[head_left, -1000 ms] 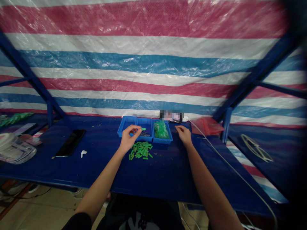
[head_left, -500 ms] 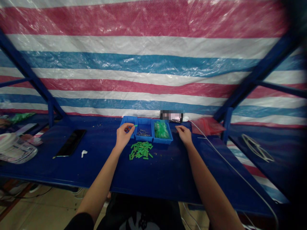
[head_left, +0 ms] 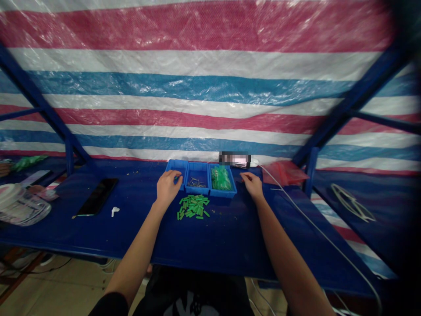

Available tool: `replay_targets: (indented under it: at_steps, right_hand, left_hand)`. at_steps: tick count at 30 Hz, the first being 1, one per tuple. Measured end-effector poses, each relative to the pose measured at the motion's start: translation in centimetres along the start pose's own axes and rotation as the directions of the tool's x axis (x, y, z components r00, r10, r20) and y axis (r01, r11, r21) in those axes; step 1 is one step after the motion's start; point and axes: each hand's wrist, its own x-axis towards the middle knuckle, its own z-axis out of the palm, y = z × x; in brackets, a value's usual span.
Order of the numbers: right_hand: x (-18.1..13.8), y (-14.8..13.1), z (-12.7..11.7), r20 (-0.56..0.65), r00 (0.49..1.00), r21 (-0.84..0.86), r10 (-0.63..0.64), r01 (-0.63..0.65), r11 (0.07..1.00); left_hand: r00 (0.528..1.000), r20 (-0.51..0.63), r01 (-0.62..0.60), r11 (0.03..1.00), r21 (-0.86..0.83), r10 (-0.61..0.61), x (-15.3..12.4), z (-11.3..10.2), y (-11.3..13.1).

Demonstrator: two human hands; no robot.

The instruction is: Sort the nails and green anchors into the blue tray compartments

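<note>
Head view: the left hand (head_left: pixel 168 188) curls its fingers (head_left: pixel 173 174) together at the blue divided tray (head_left: pixel 197 193), any grip hidden; the right hand (head_left: pixel 252 184) lies open, fingers slightly apart, on the bench (head_left: pixel 230 237) just beside the tray.

Blue plastic tray (head_left: pixel 200 193), matt, smooth. Green plastic wall plugs (head_left: pixel 193 207), smooth, slight sheen. Screws (head_left: pixel 197 182) in tray, bare metal. Far woven plastic tarp (head_left: pixel 210 92), glossy, crinkled. Left phone (head_left: pixel 97 196), glossy black.

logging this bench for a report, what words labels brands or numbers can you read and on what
No text is legible.
Pixelated dark-and-pink object behind the blue plastic trays: blurred, unreadable.
Clear plastic package at far left: printing too blurred to read.
Black garment: white marking, unreadable.
</note>
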Motion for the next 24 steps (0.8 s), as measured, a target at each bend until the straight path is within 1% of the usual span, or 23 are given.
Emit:
replay_targets:
  at_steps: [3,5,6,8,10,11,13,17,21,24]
  right_hand:
    - [0.0,-0.1,0.0,0.005,1.000,0.007,0.003,-0.003,1.000]
    - [-0.1,-0.1,-0.1,0.006,1.000,0.003,0.000,0.000,1.000]
    - [0.0,-0.1,-0.1,0.006,1.000,-0.004,-0.005,0.005,1.000]
    - [0.0,0.0,-0.1,0.008,1.000,-0.016,-0.013,0.013,1.000]
    - [0.0,0.0,-0.1,0.011,1.000,-0.021,-0.015,0.015,1.000]
    - [-0.1,-0.1,-0.1,0.011,1.000,-0.022,-0.012,0.012,1.000]
    - [-0.1,-0.2,-0.2,0.010,1.000,-0.026,-0.004,0.004,1.000]
    - [-0.2,-0.5,-0.3,0.013,1.000,-0.027,0.006,-0.006,1.000]
    - [-0.2,-0.4,-0.2,0.009,1.000,-0.016,0.007,-0.007,1.000]
    - [-0.1,-0.3,-0.1,0.011,1.000,-0.006,0.003,-0.003,1.000]
  left_hand:
    - [0.987,0.092,-0.126,0.988,-0.092,0.134,-0.7,0.7,1.7]
    - [0.961,0.165,-0.201,0.971,-0.129,0.221,-1.3,1.0,2.9]
    - [0.941,0.210,-0.239,0.960,-0.143,0.265,-1.5,1.2,3.4]
    - [0.872,0.322,-0.328,0.929,-0.173,0.368,-2.0,1.2,4.1]
    - [0.795,0.424,-0.389,0.901,-0.193,0.434,-2.3,1.1,4.3]
    - [0.764,0.464,-0.406,0.893,-0.193,0.448,-2.4,1.0,4.3]
    - [0.725,0.520,-0.428,0.887,-0.174,0.452,-2.5,0.9,4.2]
    - [0.698,0.571,-0.465,0.880,-0.097,0.432,-2.5,0.7,4.2]
    - [0.685,0.600,-0.483,0.874,-0.051,0.413,-2.5,0.6,4.4]
    - [0.684,0.603,-0.477,0.877,-0.056,0.411,-2.5,0.7,4.3]
